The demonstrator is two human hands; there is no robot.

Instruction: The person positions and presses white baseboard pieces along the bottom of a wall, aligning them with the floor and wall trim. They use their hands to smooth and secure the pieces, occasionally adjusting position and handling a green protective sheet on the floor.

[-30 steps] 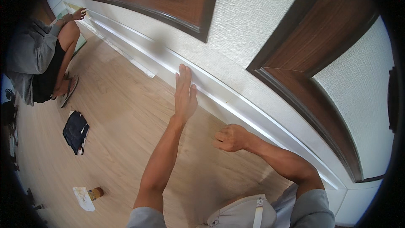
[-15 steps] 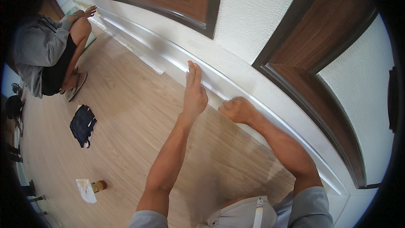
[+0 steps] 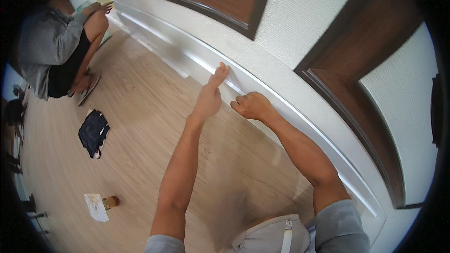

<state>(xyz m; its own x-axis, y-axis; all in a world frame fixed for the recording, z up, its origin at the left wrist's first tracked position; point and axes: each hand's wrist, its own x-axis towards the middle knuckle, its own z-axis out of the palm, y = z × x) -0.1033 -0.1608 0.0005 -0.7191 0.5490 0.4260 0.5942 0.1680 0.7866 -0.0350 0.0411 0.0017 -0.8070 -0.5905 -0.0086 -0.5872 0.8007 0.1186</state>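
Observation:
A long white skirting board (image 3: pixel 300 112) runs along the foot of the wall, from far left to near right. My left hand (image 3: pixel 210 97) is open, its fingers stretched out and reaching up to the board's face. Just right of it, my right hand (image 3: pixel 255 107) is closed in a fist, its knuckles turned towards the board. Nothing shows in the fist, and its inner side is partly hidden. The two hands are a short gap apart.
On the far left a person in a grey top (image 3: pixel 51 42) squats by the same wall. Dark folded cloth (image 3: pixel 93 132) lies on the wood-look floor (image 3: pixel 140 112). Nearer are a white sheet (image 3: pixel 96 207) and a small amber container (image 3: pixel 111 202). Brown panels (image 3: pixel 375 47) line the wall.
Both my hands have moved a little left along the skirting board, the right fist drawing nearer its far side. The whole view has shifted slightly.

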